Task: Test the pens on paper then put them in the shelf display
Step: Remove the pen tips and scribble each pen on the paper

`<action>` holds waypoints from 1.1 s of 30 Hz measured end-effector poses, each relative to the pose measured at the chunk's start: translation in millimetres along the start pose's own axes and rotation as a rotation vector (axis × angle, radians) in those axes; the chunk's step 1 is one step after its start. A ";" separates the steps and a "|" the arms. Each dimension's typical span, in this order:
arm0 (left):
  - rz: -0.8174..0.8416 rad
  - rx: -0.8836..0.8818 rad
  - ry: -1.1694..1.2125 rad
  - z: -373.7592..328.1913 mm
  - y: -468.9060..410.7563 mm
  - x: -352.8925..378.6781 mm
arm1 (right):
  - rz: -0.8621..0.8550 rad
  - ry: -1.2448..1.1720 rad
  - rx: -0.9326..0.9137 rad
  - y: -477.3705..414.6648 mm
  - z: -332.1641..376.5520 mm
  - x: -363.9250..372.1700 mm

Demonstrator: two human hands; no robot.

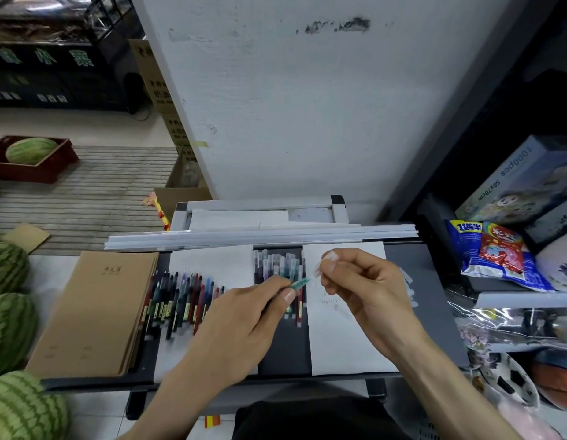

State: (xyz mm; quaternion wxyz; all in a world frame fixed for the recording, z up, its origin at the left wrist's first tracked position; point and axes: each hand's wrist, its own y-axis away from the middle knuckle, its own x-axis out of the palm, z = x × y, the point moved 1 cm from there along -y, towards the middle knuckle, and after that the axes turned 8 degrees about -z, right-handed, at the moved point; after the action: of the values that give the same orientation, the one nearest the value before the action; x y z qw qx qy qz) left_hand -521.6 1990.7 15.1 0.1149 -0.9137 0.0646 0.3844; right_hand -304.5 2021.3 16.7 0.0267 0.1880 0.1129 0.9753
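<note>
Dark grey tabletop (431, 281) runs across the head view, set against a white wall panel, with striped watermelons (5, 268) on the floor to the left and a cluttered shelf with puzzle boxes (523, 182) to the right. On the table I see a stack of brown notebooks (98, 306), a left paper sheet (218, 262) carrying a fanned row of dark-barrelled pens (180, 300), a cluster of clear-capped pens (280, 265) in the gap, and a right paper sheet (339, 344) with faint scribbles (331, 301) on its upper half. The left hand (244, 315) is curled round a teal pen (299, 283), thumb and fingers pinching the barrel close to the end that pokes out toward the right sheet. The right hand (368, 290) pinches a small translucent cap (317, 268) between thumb and fingertips, just beside that end of the pen and apart from it. I judge the pen uncapped and ready for a test stroke. It should be light, stiff, smooth plastic, likely to roll if set down loose; low on the barrel near the tip is where I'd keep hold for writing. The cap looks tiny and slippery, easy to drop, so a firm fingertip pinch suits it. Which shelf is the display I cannot tell.
</note>
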 end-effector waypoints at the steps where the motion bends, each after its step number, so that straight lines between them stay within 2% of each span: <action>1: 0.000 -0.003 0.000 -0.4 -0.6 0.0 | 0.003 0.035 -0.020 0.3 -1.3 0.6; 4: -0.013 0.008 -0.008 -1.2 -3.2 1.1 | 0.013 0.162 -0.094 1.5 -8.0 3.4; 8: -0.025 -0.004 -0.014 1.0 -4.6 8.1 | -0.021 0.188 -0.108 1.4 -15.6 4.7; 18: 0.067 -0.180 0.415 11.7 -6.5 34.4 | 0.026 0.246 -0.086 -10.9 -26.3 -1.5; 22: 0.056 -0.276 0.314 31.0 -23.4 60.5 | -0.083 0.360 0.026 -24.5 -50.2 -18.3; 24: 0.002 -0.375 0.257 49.3 -34.9 76.2 | -0.123 0.549 0.075 -31.9 -71.6 -32.6; 29: -0.054 -0.538 0.069 96.2 -56.4 106.6 | -0.120 1.389 0.062 -41.0 -116.3 -78.7; 33: -0.045 -0.592 -0.029 113.3 -70.0 119.6 | -0.200 1.632 0.038 -47.9 -124.7 -106.4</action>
State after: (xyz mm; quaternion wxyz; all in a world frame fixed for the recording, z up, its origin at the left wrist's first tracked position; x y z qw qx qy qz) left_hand -501.8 2084.1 -136.4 -0.1470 -0.9032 -0.0723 0.3967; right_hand -251.8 2031.6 -145.4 0.0200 -0.5908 0.1294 0.7961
